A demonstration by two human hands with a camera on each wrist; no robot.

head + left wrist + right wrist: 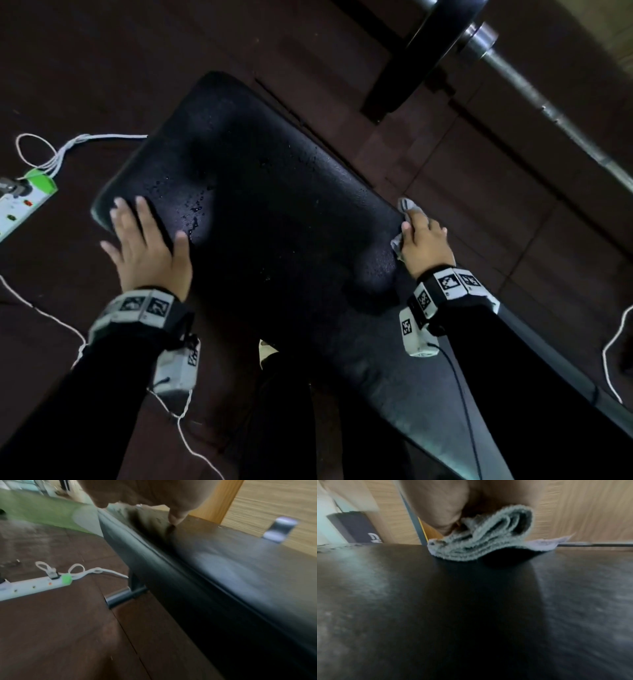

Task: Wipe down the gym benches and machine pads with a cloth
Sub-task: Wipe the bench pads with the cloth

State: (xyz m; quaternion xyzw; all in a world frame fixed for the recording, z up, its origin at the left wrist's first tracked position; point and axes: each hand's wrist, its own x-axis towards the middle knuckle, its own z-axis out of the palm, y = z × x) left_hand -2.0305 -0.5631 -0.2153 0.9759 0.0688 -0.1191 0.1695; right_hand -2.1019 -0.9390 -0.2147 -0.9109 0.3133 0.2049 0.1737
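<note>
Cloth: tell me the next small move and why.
Probably sweep the cloth, bunched in the right hand at the bench pad's right edge, leftward toward the water droplets near the left hand, which braces the pad.

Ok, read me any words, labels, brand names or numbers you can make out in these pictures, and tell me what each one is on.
No text reads clearly in any view.
Dark panel behind the bench, right wrist view: a white mark, perhaps the start of a logo, cut off and blurred, unreadable.
Wrist bands: black and white square marker patterns, no letters or numbers.
Power strip: coloured switches only; any print is too small to read.
</note>
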